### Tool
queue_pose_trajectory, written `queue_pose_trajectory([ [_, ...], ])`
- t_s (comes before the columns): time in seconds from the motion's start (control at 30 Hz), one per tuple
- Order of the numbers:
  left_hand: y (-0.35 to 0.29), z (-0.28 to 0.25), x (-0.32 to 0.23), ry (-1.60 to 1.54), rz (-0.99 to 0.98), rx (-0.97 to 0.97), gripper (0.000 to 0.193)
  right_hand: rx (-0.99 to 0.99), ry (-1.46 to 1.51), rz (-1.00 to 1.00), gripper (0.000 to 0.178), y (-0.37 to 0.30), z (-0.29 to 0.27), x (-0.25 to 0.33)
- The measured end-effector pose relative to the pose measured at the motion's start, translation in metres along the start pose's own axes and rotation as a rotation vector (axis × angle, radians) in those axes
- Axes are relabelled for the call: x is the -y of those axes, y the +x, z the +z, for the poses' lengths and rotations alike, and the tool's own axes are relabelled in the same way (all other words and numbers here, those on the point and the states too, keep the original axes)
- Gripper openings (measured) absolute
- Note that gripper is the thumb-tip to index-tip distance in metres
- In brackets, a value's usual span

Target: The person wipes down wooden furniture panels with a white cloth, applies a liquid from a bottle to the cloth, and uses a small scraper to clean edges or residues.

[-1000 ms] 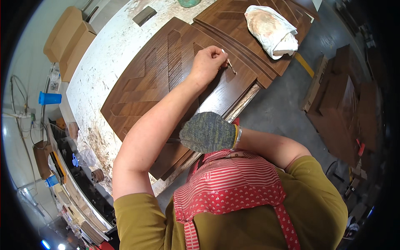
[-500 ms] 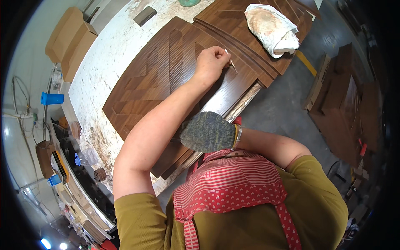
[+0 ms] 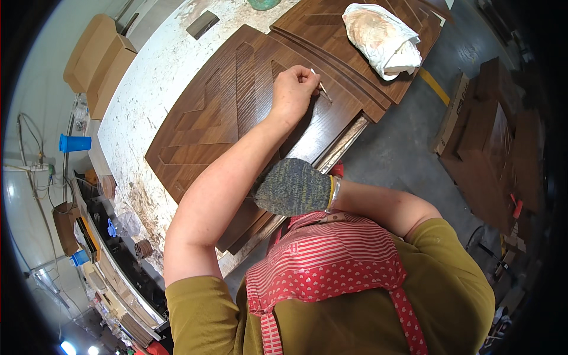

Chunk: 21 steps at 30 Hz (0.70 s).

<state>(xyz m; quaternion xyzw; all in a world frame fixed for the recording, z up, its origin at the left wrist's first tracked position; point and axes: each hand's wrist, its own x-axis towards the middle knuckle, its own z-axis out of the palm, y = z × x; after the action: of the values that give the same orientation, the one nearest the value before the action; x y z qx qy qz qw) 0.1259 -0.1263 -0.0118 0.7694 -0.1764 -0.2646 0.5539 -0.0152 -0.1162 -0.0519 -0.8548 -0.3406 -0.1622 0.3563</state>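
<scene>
Stick [image 3: 323,92] leads down to the right-hand part of the panel [image 3: 219,127], and we see it pinched in the fingers of the bare left hand [image 3: 291,93], thumb and fingertips pressed together on its upper part. From those fingers its long axis runs slantwise toward the panel's near right corner, the white end up and the thin tip low by the panel's face; whether the tip touches we cannot tell. The left hand is by far the nearer one. Our gloved right hand [image 3: 294,188] is at the panel's near edge, well apart from the stick, and we cannot tell how its fingers stand. Past the panel's right side, a white cloth bundle [image 3: 384,44] lies on a second panel [image 3: 319,29]. Against the earlier frame, we find the stick leaning slightly more, its white end a little farther from the cloth bundle, while the right hand keeps its place.
</scene>
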Motion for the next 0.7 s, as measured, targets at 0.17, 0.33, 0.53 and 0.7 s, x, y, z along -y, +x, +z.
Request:
queue_pose_trajectory([
  [0.17, -0.001, -0.001, 0.001, 0.027, 0.01, 0.008, 0.013, 0.13, -0.046, 0.063, 0.015, 0.014, -0.018, 0.01],
  [0.33, -0.003, 0.0, -0.003, -0.043, -0.012, -0.015, 0.013, 0.078, -0.05, 0.042, 0.016, 0.01, -0.009, 0.006],
  [0.53, 0.0, 0.003, 0.004, -0.003, 0.016, 0.009, 0.014, 0.064, -0.047, 0.053, 0.017, 0.006, 0.002, 0.003],
  [0.7, -0.003, 0.003, 0.001, -0.013, 0.011, -0.033, 0.013, 0.073, -0.068, 0.062, 0.019, 0.004, -0.001, 0.004],
])
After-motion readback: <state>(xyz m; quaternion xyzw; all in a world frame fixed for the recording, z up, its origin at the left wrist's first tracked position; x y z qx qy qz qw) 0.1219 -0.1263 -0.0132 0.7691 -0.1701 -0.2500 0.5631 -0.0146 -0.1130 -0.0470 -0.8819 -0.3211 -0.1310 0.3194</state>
